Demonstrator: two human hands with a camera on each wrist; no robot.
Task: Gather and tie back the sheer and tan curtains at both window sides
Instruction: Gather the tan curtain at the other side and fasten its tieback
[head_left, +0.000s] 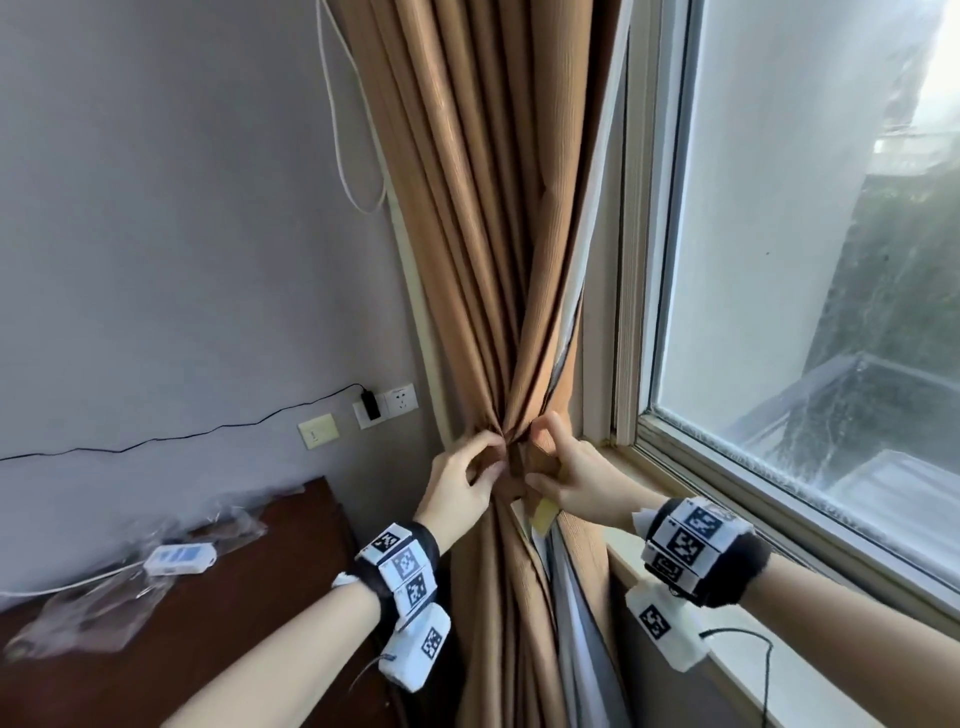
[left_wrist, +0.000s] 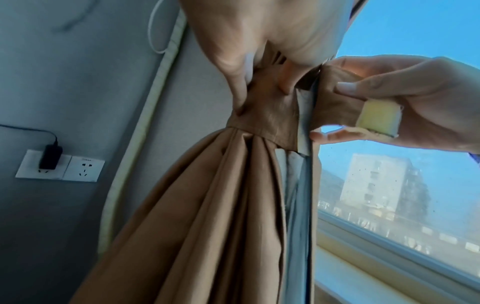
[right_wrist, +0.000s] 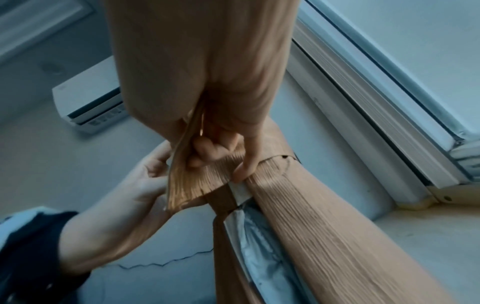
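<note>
Window corner, grey wall. Tan curtain (head_left: 483, 260) with sheer curtain (left_wrist: 298, 185) bunched at left frame. Left hand (head_left: 457, 480) pinches tieback band (left_wrist: 265, 117); right hand (head_left: 569, 475) grips its pale-tabbed end (left_wrist: 378, 117). Advice: keep band taut, overlap ends squarely, press firmly.

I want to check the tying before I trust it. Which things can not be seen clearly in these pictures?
- Tieback band: where its ends join is hidden in the head view by the left hand and right hand.
- Pale yellow patch at the band's end: its mating piece shows in no view.
- Sheer curtain: only a strip shows between folds of the tan curtain.
- Curtain top and hem: cut off by every frame edge.
</note>
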